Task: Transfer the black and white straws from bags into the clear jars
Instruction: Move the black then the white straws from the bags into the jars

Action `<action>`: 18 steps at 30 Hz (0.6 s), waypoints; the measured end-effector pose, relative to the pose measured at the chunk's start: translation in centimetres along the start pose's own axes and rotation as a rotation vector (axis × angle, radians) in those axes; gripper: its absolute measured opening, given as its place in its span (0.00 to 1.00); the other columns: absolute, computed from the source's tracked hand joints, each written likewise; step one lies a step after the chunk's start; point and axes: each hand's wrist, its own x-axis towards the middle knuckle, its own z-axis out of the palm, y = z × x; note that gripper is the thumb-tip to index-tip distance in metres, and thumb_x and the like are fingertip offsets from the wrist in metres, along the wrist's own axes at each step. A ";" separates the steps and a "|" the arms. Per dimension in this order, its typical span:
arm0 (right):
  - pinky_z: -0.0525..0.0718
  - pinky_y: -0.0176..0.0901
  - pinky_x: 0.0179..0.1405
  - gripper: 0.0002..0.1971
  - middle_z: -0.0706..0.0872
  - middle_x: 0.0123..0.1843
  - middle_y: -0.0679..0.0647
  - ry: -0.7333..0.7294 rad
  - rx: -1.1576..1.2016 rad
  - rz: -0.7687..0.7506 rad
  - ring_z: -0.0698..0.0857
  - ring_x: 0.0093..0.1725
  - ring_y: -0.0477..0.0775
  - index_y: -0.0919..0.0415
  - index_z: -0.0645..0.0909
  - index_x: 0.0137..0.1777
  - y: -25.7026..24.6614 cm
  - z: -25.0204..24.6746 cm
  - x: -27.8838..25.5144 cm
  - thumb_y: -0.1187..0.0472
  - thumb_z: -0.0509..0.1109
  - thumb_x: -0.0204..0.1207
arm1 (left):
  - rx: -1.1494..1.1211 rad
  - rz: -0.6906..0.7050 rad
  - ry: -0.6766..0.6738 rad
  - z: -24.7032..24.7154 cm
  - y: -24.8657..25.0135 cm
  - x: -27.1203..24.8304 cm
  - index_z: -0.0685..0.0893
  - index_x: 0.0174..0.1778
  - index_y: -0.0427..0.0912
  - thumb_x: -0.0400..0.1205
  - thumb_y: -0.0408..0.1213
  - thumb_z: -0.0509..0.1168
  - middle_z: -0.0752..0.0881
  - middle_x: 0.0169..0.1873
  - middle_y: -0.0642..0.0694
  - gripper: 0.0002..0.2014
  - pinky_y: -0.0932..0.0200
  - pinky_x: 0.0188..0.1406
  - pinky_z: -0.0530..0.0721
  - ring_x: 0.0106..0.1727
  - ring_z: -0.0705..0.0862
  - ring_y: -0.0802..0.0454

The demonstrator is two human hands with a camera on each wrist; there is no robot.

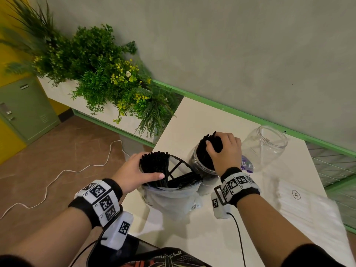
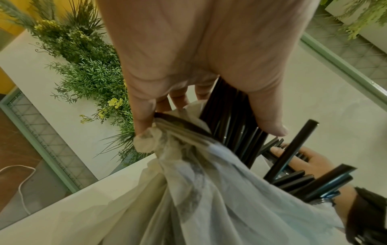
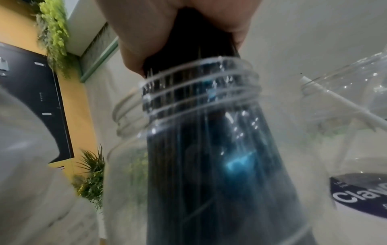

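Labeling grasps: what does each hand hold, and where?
Left hand: bundle of black straws in bag, near top ends. Right hand: straw bundle in jar, top ends.

The black straws [image 1: 154,162] are showing a smooth, slightly glossy plastic, gathered in a thin, crinkled translucent plastic bag [image 1: 171,201]. Beside the bag, the clear jar [image 3: 188,116] is gleaming as glossy ridged plastic, standing on the matt white table [image 1: 192,237].

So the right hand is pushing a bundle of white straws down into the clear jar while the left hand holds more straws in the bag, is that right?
Not quite: the straws under the right hand are black, not white, as the head view shows. The rest holds: they go into the clear jar, and the left hand grips more straws in the bag.
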 end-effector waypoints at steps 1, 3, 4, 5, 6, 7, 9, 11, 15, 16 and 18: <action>0.77 0.58 0.59 0.18 0.82 0.58 0.55 -0.017 0.007 -0.007 0.74 0.58 0.60 0.58 0.81 0.62 0.3 -0.1 0.2 0.51 0.72 0.75 | 0.002 -0.003 0.001 -0.1 0.0 0.0 0.76 0.60 0.58 0.42 0.82 0.66 0.78 0.58 0.52 0.52 0.52 0.63 0.77 0.60 0.78 0.54; 0.76 0.57 0.61 0.20 0.79 0.62 0.56 -0.071 -0.030 -0.013 0.73 0.61 0.61 0.55 0.79 0.66 0.8 -0.2 0.5 0.51 0.72 0.76 | 0.009 0.000 0.000 -0.1 0.0 0.1 0.76 0.60 0.58 0.42 0.82 0.66 0.78 0.57 0.52 0.51 0.52 0.63 0.77 0.59 0.79 0.54; 0.76 0.57 0.62 0.21 0.78 0.65 0.56 -0.091 -0.058 -0.011 0.72 0.62 0.61 0.54 0.78 0.68 1.0 -0.3 0.6 0.50 0.71 0.76 | 0.009 0.004 0.000 -0.1 0.0 0.1 0.77 0.58 0.60 0.42 0.82 0.66 0.78 0.57 0.52 0.50 0.53 0.62 0.77 0.59 0.79 0.55; 0.75 0.58 0.63 0.22 0.76 0.66 0.56 -0.104 -0.078 -0.010 0.72 0.64 0.61 0.53 0.77 0.69 1.3 -0.3 0.7 0.50 0.70 0.77 | 0.004 0.004 0.000 -0.1 0.1 0.1 0.76 0.56 0.62 0.42 0.82 0.66 0.78 0.57 0.53 0.48 0.54 0.61 0.77 0.59 0.79 0.55; 0.74 0.58 0.64 0.22 0.75 0.68 0.55 -0.111 -0.089 -0.013 0.72 0.65 0.61 0.52 0.76 0.70 1.4 -0.4 0.7 0.49 0.69 0.77 | -0.001 0.003 0.002 -0.1 0.1 0.1 0.76 0.55 0.63 0.41 0.82 0.66 0.78 0.57 0.53 0.47 0.55 0.61 0.77 0.59 0.79 0.55; 0.73 0.58 0.66 0.22 0.75 0.69 0.55 -0.117 -0.092 -0.016 0.71 0.67 0.61 0.52 0.75 0.71 1.4 -0.4 0.7 0.48 0.68 0.78 | -0.004 0.002 0.004 -0.1 0.1 0.1 0.75 0.56 0.63 0.41 0.82 0.66 0.78 0.57 0.53 0.48 0.55 0.61 0.77 0.59 0.79 0.55; 0.70 0.58 0.69 0.22 0.74 0.71 0.53 -0.115 -0.092 -0.034 0.69 0.70 0.59 0.50 0.73 0.72 1.3 -0.5 0.9 0.45 0.63 0.80 | 0.002 -0.001 0.003 -0.2 0.0 0.2 0.76 0.59 0.60 0.41 0.82 0.66 0.78 0.58 0.52 0.51 0.53 0.63 0.77 0.60 0.78 0.54; 0.67 0.58 0.71 0.25 0.74 0.72 0.51 -0.127 -0.130 -0.103 0.68 0.72 0.57 0.48 0.72 0.73 1.0 -0.6 1.4 0.40 0.58 0.79 | 0.007 0.002 0.000 -0.3 -0.2 0.2 0.76 0.61 0.57 0.42 0.82 0.66 0.79 0.58 0.52 0.52 0.51 0.64 0.78 0.60 0.79 0.54; 0.71 0.56 0.69 0.28 0.75 0.72 0.49 -0.413 -0.308 -0.222 0.71 0.72 0.56 0.46 0.69 0.75 0.6 -0.5 2.9 0.35 0.59 0.78 | -0.005 0.000 0.003 -0.3 -0.1 0.2 0.76 0.59 0.59 0.42 0.82 0.67 0.79 0.58 0.52 0.50 0.52 0.63 0.78 0.60 0.79 0.54; 0.74 0.54 0.66 0.27 0.77 0.71 0.50 -0.470 -0.323 -0.210 0.73 0.70 0.56 0.46 0.70 0.74 0.6 -0.5 3.3 0.36 0.60 0.78 | -0.008 0.000 0.005 -0.3 -0.1 0.2 0.76 0.58 0.60 0.41 0.82 0.67 0.79 0.58 0.52 0.50 0.53 0.62 0.78 0.60 0.79 0.55; 0.78 0.50 0.58 0.21 0.81 0.64 0.50 -0.455 -0.282 -0.184 0.76 0.64 0.55 0.51 0.75 0.68 0.5 -0.6 3.7 0.41 0.61 0.80 | -0.006 0.003 0.007 -0.3 0.0 0.2 0.75 0.56 0.63 0.40 0.83 0.66 0.79 0.57 0.53 0.48 0.53 0.61 0.78 0.59 0.78 0.55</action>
